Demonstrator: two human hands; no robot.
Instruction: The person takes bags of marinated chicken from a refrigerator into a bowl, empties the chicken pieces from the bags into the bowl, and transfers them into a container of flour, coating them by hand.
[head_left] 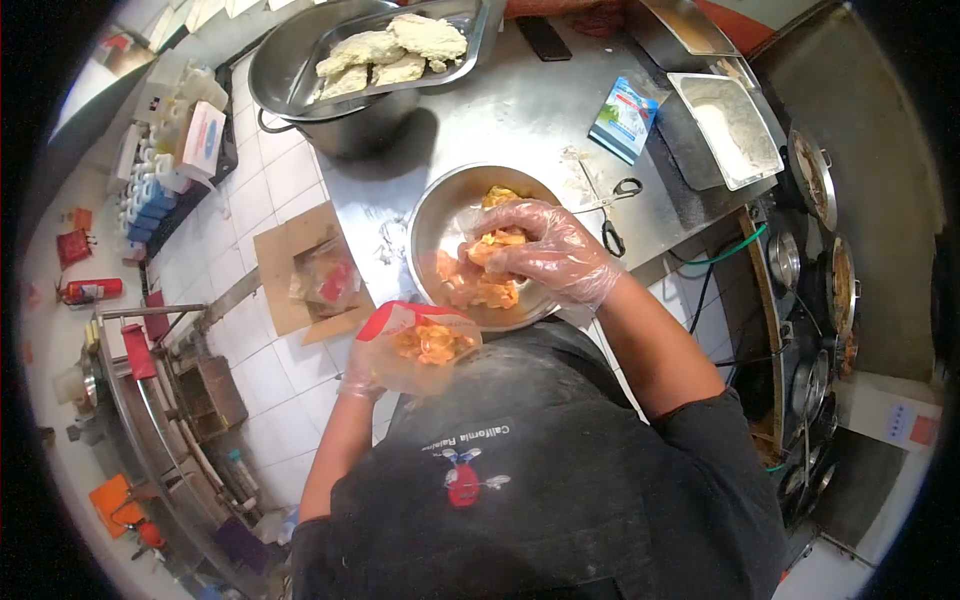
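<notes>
A round steel bowl (440,198) stands at the near edge of the steel table, with orange marinated meat pieces (470,285) inside. My right hand (560,250), in a clear plastic glove, is over the bowl with its fingers closed around a piece of the orange meat (500,245). Gloved as well, my left hand (362,370) grips a clear plastic bag (385,348) with a red band, low beside the bowl. More orange meat (435,343) shows through the bag. Part of my left hand's fingers is hidden behind it.
A tray (480,50) of pale coated pieces rests on a large pot (370,125). Scissors (612,215), a blue box (625,120), a phone (543,38) and a tray of white powder (730,125) lie right. Pans (812,180) line the right side; cardboard (285,250) is on the floor.
</notes>
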